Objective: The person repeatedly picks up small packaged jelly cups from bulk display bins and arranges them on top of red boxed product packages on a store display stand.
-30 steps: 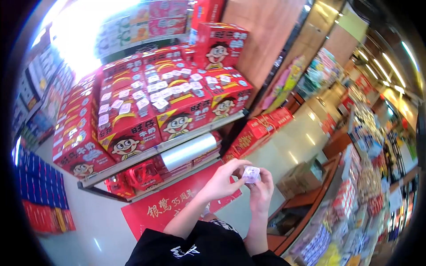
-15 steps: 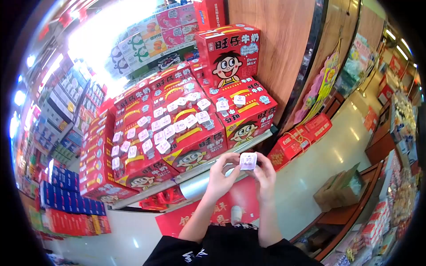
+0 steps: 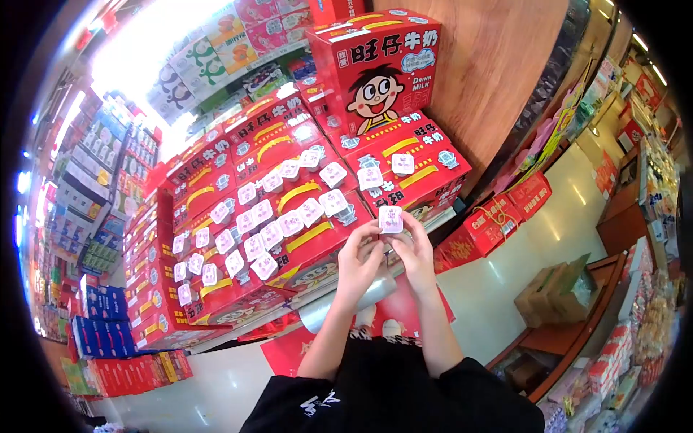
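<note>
A small white square cup with a pink-printed lid point(image 3: 390, 219) is pinched between both my hands above the front edge of the red milk boxes. My left hand point(image 3: 361, 257) has its fingers closed at the cup's left side. On the right side, my right hand point(image 3: 415, 258) grips it too. Similar small cups point(image 3: 291, 222) lie in loose rows on the box tops to the left. Two more, a nearer cup point(image 3: 369, 178) and a farther cup point(image 3: 403, 164), sit on the right-hand box point(image 3: 433, 177).
A red milk carton box point(image 3: 382, 79) stands upright behind the right-hand box. Blue boxes point(image 3: 101, 335) are stacked at the lower left. A clear plastic roll point(image 3: 328, 309) is below the shelf edge. Red gift boxes point(image 3: 491, 224) and an open cardboard box point(image 3: 552, 292) are on the right.
My hands and the cup have moved up and slightly left in view, nearer the boxes. The stacked boxes appear larger, and the view has shifted. Both hands still hold the cup.
</note>
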### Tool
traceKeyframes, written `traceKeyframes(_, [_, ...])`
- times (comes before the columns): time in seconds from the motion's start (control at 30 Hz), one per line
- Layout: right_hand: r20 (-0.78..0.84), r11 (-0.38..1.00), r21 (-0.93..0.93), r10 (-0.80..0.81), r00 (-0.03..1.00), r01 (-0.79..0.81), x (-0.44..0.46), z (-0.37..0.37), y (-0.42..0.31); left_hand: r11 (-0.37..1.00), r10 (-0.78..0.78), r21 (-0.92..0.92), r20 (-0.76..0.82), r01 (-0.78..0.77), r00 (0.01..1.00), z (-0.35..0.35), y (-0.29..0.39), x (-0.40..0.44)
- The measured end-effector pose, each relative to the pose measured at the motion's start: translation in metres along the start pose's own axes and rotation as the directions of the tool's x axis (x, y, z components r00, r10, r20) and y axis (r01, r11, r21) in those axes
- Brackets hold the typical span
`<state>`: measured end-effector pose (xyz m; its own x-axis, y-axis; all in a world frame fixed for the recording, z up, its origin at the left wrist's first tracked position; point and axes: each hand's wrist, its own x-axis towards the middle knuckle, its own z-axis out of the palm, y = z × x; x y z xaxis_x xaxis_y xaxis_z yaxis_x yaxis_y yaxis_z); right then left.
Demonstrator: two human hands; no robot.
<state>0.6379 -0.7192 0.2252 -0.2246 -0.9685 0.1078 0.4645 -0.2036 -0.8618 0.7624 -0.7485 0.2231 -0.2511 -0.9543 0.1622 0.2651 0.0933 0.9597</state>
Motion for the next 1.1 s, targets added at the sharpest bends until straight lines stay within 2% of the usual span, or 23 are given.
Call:
traceKeyframes(0.03, [-0.025, 0.999, -0.034, -0.024, 0.999, 0.023, 0.006, 0.002, 0.007, 0.997, -0.068, -0.031, 0.001, 0.068, 0.998, -0.002, 0.001, 0.006])
traceKeyframes(0.13, [-0.072, 0.994, -0.107, -0.027, 0.997, 0.019, 0.021, 0.005, 0.018, 0.998, -0.038, -0.047, 0.019, 0.039, 0.999, -0.011, -0.014, 0.025])
traceKeyframes(0.17, [-0.067, 0.993, -0.112, -0.035, 0.997, 0.028, 0.027, 0.007, 0.020, 0.998, -0.065, 0.015, 0.038, 0.065, 0.997, -0.015, -0.016, 0.028])
traceKeyframes(0.27, [-0.097, 0.992, -0.122, -0.024, 0.995, 0.012, 0.039, 0.014, 0.026, 0.997, -0.060, -0.054, 0.046, 0.062, 0.997, -0.021, -0.016, 0.037])
traceKeyframes(0.4, [-0.175, 0.978, -0.207, -0.035, 0.984, -0.002, 0.044, 0.012, 0.039, 0.997, -0.051, -0.060, 0.065, 0.055, 0.997, -0.029, -0.029, 0.042])
traceKeyframes(0.57, [-0.212, 0.992, -0.111, 0.029, 0.977, -0.053, 0.044, 0.021, 0.031, 0.996, -0.024, -0.090, 0.058, 0.029, 0.998, -0.035, -0.036, 0.044])
traceKeyframes(0.67, [-0.147, 0.997, -0.009, 0.072, 0.986, -0.074, 0.042, 0.017, 0.024, 0.996, -0.031, -0.084, 0.032, 0.034, 0.999, -0.033, -0.030, 0.045])
traceKeyframes(0.73, [-0.164, 0.994, -0.057, 0.082, 0.983, -0.092, 0.035, 0.017, 0.021, 0.996, -0.082, -0.043, 0.024, 0.083, 0.996, -0.031, -0.020, 0.043])
traceKeyframes(0.83, [-0.200, 0.983, -0.163, 0.044, 0.979, -0.078, 0.016, 0.005, 0.018, 0.979, 0.005, 0.203, -0.023, 0.000, 1.000, -0.029, -0.018, 0.040])
traceKeyframes(0.93, [-0.236, 0.971, -0.228, 0.016, 0.972, -0.071, -0.019, -0.017, 0.004, 0.904, 0.146, 0.414, -0.057, -0.109, 0.988, -0.026, -0.019, 0.030])
traceKeyframes(1.0, [-0.280, 0.969, -0.233, 0.009, 0.960, -0.077, -0.045, -0.037, -0.008, 0.822, 0.168, 0.560, -0.061, -0.106, 0.984, -0.020, 0.005, 0.015])
traceKeyframes(1.03, [-0.306, 0.968, -0.245, -0.029, 0.951, -0.049, -0.059, -0.047, -0.014, 0.820, 0.214, 0.562, -0.116, -0.114, 0.970, -0.010, 0.017, 0.005])
traceKeyframes(1.1, [-0.374, 0.975, -0.218, -0.047, 0.926, -0.038, -0.092, -0.075, -0.026, 0.811, 0.278, 0.554, -0.088, -0.185, 0.956, 0.008, 0.029, -0.013])
